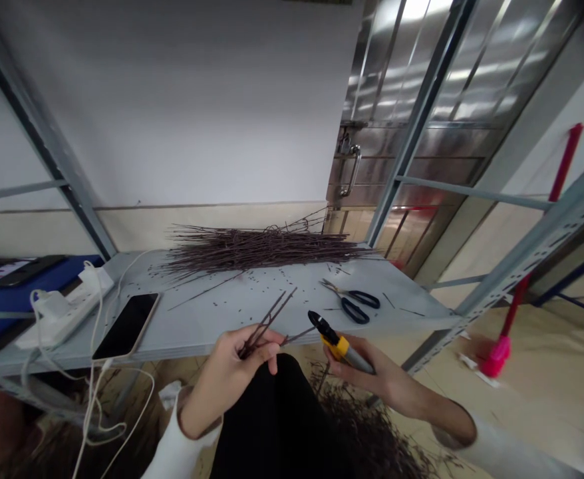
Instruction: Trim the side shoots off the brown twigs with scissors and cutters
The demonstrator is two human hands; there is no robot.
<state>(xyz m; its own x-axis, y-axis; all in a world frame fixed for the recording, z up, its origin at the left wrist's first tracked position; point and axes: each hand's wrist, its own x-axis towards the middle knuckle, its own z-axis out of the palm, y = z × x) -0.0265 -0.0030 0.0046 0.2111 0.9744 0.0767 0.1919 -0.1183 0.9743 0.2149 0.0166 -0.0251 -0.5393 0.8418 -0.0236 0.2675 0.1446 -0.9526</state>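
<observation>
Several thin brown twigs (271, 317) stick up out of my left hand (245, 352), whose fingers are closed around them. One twig (299, 335) slants off to the right toward the pliers' tip. My right hand (366, 369) grips wire cutters (339, 342) with yellow and grey handles and a black head, which points up and left. Whether the jaws touch the twig I cannot tell. Just beyond the cutters, scissors (352, 303) with black handles lie on the grey shelf (192, 332).
A large bundle of brown twigs (262, 249) lies along the shelf's back. At left are a phone (127, 326) with a cable and a white power strip (67, 309). Cut twigs (366, 432) pile up on the floor. Metal posts (416, 120) flank the shelf; a pink-headed broom (496, 356) stands right.
</observation>
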